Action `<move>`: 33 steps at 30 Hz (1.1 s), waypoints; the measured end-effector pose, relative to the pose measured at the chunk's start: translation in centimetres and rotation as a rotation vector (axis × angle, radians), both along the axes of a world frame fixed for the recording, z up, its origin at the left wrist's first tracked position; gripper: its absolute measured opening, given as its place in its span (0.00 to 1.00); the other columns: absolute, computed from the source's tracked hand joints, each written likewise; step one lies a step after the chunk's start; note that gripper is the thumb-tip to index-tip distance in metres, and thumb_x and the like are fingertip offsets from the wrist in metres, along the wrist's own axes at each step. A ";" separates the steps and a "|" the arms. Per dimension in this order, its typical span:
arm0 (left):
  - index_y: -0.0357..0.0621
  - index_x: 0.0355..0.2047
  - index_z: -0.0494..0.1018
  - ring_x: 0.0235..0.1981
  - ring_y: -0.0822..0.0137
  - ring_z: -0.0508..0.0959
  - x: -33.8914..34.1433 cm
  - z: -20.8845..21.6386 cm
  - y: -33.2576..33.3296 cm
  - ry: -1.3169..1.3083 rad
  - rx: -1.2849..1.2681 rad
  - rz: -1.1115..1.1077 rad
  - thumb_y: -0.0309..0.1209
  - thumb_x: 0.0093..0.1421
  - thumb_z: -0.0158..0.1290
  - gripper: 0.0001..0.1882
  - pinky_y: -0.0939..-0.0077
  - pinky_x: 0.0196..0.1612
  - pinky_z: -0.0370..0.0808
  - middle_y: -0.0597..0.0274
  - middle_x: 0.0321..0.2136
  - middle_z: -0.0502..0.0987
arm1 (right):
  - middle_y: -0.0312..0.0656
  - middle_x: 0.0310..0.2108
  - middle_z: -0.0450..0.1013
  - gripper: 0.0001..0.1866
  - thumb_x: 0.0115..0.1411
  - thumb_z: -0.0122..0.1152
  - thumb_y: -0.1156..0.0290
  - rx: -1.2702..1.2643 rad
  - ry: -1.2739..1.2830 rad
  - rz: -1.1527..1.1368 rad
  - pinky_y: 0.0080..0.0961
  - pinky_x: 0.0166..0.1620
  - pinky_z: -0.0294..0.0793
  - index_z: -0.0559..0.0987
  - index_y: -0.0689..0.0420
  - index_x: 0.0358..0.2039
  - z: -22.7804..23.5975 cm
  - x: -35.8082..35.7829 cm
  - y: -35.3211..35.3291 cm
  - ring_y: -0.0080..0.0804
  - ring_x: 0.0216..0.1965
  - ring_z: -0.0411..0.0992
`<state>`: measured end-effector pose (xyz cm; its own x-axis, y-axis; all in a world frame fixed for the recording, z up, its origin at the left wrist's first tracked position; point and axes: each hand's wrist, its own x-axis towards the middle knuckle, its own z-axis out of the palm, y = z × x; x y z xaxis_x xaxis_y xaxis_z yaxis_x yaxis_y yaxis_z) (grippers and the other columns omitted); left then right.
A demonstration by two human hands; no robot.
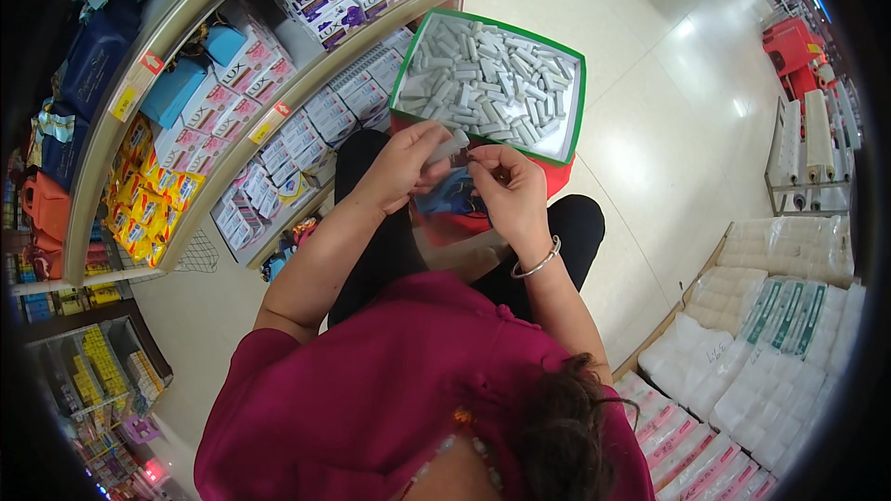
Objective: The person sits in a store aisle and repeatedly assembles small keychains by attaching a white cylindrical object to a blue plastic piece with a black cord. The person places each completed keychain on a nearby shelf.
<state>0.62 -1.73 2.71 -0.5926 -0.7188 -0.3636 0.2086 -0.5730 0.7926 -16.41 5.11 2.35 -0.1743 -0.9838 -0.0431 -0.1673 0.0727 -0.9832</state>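
My left hand pinches a small grey-white rectangular tag over my lap. My right hand, with a silver bangle on its wrist, has its fingertips closed on the same small piece from the other side. Just beyond both hands lies a green-rimmed box full of several similar grey tags. Under my hands sits a red and blue item, partly hidden.
Curved shop shelves to my left hold boxed soaps and yellow packets. Wrapped tissue packs lie stacked at the right on the pale tiled floor. A wire rack with rolls and red crates stand farther right.
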 end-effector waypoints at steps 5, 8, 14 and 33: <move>0.41 0.37 0.71 0.16 0.71 0.66 -0.5 -0.1 0.7 -0.262 -0.487 0.096 0.36 0.70 0.44 0.12 0.79 0.22 0.63 0.64 0.18 0.69 | 0.39 0.28 0.78 0.08 0.57 0.60 0.78 0.028 -0.028 -0.021 0.19 0.31 0.73 0.80 0.64 0.37 0.2 -0.1 0.1 0.20 0.26 0.74; 0.39 0.43 0.72 0.24 0.79 0.70 -0.1 -0.2 1.4 -0.490 -0.969 0.090 0.37 0.71 0.44 0.14 0.82 0.26 0.70 0.65 0.23 0.72 | 0.41 0.27 0.78 0.09 0.55 0.61 0.77 0.018 -0.040 -0.030 0.22 0.33 0.74 0.79 0.63 0.38 0.2 -0.1 0.0 0.23 0.27 0.75; 0.38 0.45 0.72 0.26 0.74 0.73 0.3 -0.8 0.4 -0.528 -1.099 0.012 0.36 0.71 0.43 0.14 0.76 0.29 0.71 0.61 0.26 0.74 | 0.34 0.27 0.72 0.15 0.56 0.58 0.84 -0.103 -0.033 -0.011 0.16 0.32 0.69 0.69 0.61 0.44 -0.1 0.3 0.3 0.18 0.28 0.70; 0.37 0.36 0.73 0.33 0.55 0.75 -0.1 -3.0 2.6 -0.449 -1.037 0.210 0.32 0.51 0.63 0.15 0.70 0.38 0.72 0.54 0.32 0.74 | 0.34 0.29 0.72 0.08 0.59 0.57 0.83 -0.122 0.000 0.062 0.15 0.34 0.71 0.74 0.62 0.40 2.2 0.6 0.1 0.16 0.30 0.70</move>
